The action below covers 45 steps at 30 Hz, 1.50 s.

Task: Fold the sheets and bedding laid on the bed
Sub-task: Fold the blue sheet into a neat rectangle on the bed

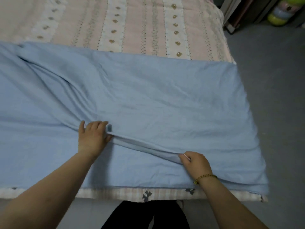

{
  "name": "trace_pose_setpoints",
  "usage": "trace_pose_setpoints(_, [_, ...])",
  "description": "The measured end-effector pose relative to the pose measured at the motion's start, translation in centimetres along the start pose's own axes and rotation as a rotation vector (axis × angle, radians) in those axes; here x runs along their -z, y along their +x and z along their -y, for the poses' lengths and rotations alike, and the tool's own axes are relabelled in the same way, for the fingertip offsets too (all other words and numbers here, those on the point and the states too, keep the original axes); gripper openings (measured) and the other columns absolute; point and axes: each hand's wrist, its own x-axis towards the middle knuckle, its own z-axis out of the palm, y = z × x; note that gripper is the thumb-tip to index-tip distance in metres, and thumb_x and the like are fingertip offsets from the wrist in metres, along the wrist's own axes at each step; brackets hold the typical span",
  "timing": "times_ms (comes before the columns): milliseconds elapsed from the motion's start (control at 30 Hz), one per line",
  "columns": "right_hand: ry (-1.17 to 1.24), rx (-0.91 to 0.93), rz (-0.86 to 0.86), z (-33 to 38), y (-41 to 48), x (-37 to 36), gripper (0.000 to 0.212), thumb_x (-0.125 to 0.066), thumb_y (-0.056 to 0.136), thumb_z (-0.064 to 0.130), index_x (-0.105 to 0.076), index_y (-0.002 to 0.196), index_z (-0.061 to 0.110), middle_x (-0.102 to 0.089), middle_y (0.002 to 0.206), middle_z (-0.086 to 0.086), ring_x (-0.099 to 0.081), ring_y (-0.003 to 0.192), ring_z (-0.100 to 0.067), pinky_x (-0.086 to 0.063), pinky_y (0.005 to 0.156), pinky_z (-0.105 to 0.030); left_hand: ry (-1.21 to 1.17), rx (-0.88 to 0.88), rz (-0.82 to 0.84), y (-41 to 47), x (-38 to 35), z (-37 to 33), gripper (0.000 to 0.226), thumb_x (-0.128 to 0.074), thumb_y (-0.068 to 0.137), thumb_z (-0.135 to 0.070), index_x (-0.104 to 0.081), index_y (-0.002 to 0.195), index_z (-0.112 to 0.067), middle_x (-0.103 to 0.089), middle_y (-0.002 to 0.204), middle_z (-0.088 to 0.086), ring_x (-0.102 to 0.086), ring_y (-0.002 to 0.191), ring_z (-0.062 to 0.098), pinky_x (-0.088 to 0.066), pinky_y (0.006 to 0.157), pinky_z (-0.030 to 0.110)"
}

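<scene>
A light blue sheet (pixel 148 90) lies spread over the near half of the bed, wrinkled toward the left. A raised fold of it runs diagonally between my two hands. My left hand (pixel 93 138) pinches the upper end of that fold near the sheet's middle. My right hand (pixel 196 162), with a braided bracelet on the wrist, grips the lower end of the same fold, closer to the near edge. The sheet's right edge hangs slightly past the side of the bed.
Under the sheet lies a pink and white patterned bed cover (pixel 123 22), bare at the far half. A striped edge with dark bows (pixel 146 195) shows along the near side. Grey floor (pixel 272 80) is to the right, with stacked coloured tubs (pixel 280 12) at the far corner.
</scene>
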Motion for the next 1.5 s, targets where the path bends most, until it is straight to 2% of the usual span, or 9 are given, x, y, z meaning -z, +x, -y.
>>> trace_pose_setpoints(200, [0.041,-0.14,-0.051,1.2,2.3,1.5,0.051,-0.048,0.095,0.029,-0.023,0.052,0.015,-0.027,0.052,-0.002,-0.029,0.051,-0.013,-0.021,0.05,-0.031,-0.064,-0.192,-0.289,0.3,-1.1,-4.9,0.027,-0.043,0.069,-0.031,-0.063,0.064,-0.013,-0.063,0.062,0.006,-0.063,0.057,0.025,-0.027,0.069,0.032])
trace_pose_setpoints(500, [-0.067,-0.138,-0.03,1.4,3.7,1.4,0.05,-0.043,0.097,0.033,-0.029,0.053,0.015,-0.034,0.053,0.001,-0.032,0.05,-0.01,-0.023,0.046,-0.027,0.148,-0.354,-0.028,2.6,-2.9,-5.6,0.036,-0.04,0.068,-0.023,-0.075,0.075,-0.018,-0.073,0.076,-0.002,-0.071,0.067,0.015,-0.052,0.079,0.048])
trace_pose_setpoints(633, [-0.109,-0.078,-0.055,0.9,3.1,0.8,0.05,-0.044,0.097,0.031,-0.028,0.052,0.015,-0.032,0.052,0.002,-0.029,0.047,-0.007,-0.022,0.045,-0.019,0.13,-0.181,0.075,3.2,-2.0,-4.5,0.038,-0.043,0.082,-0.004,-0.066,0.112,-0.01,-0.064,0.119,0.009,-0.061,0.111,0.024,-0.022,0.111,0.046])
trace_pose_setpoints(833, [-0.224,0.328,-0.44,-0.2,0.4,-1.8,0.028,-0.051,0.082,0.019,-0.075,0.071,0.009,-0.073,0.074,-0.003,-0.069,0.069,-0.016,-0.051,0.058,-0.021,0.081,-0.253,-0.156,0.9,-0.8,-0.5,0.04,-0.039,0.07,-0.013,-0.074,0.085,-0.002,-0.073,0.085,0.014,-0.072,0.073,0.027,-0.033,0.092,0.037])
trace_pose_setpoints(967, [-0.282,0.513,-0.394,-1.7,-1.9,-4.4,0.071,-0.014,0.103,0.029,-0.075,0.078,0.003,-0.074,0.083,-0.01,-0.061,0.088,-0.014,-0.027,0.102,-0.008,0.038,-0.351,-0.194,-3.6,-0.1,1.2,0.041,-0.037,0.073,-0.014,-0.073,0.087,0.0,-0.073,0.088,0.015,-0.072,0.075,0.028,-0.032,0.089,0.036])
trace_pose_setpoints(1200, [-0.378,0.553,-0.369,-3.4,-5.4,-6.5,0.068,-0.015,0.104,0.023,-0.074,0.082,-0.001,-0.073,0.09,-0.014,-0.054,0.096,-0.019,-0.013,0.109,-0.01,0.006,-0.322,-0.255,-10.2,-3.0,2.3,0.043,-0.037,0.071,-0.014,-0.074,0.086,0.002,-0.073,0.089,0.017,-0.067,0.087,0.026,-0.03,0.095,0.031])
trace_pose_setpoints(1333, [-0.41,0.407,-0.227,-2.6,-4.4,-7.3,0.007,-0.075,0.069,0.004,-0.075,0.063,0.009,-0.074,0.076,-0.007,-0.071,0.065,-0.019,-0.051,0.069,-0.016,0.098,-0.284,-0.148,-10.4,-5.2,1.5,0.044,-0.035,0.064,-0.013,-0.075,0.076,-0.002,-0.073,0.081,0.014,-0.072,0.069,0.027,-0.031,0.083,0.035])
trace_pose_setpoints(1400, [-0.405,0.4,-0.091,-2.5,-4.0,-7.6,0.046,-0.092,0.018,0.004,-0.073,0.059,0.01,-0.072,0.068,-0.006,-0.07,0.057,-0.016,-0.05,0.045,-0.021,0.143,-0.274,-0.156,-10.0,-5.0,1.1,0.033,-0.043,0.061,-0.008,-0.074,0.071,-0.005,-0.073,0.077,0.01,-0.072,0.066,0.023,-0.03,0.083,0.038])
trace_pose_setpoints(1500, [-0.382,0.382,-0.161,-0.7,-4.3,-7.2,0.06,-0.092,0.007,0.011,-0.075,0.065,0.009,-0.072,0.066,-0.004,-0.068,0.054,-0.013,-0.048,0.041,-0.019,0.135,-0.309,-0.186,-10.1,-4.4,1.5,0.031,-0.043,0.06,-0.009,-0.073,0.067,-0.011,-0.072,0.073,0.004,-0.071,0.065,0.017,-0.029,0.087,0.041])
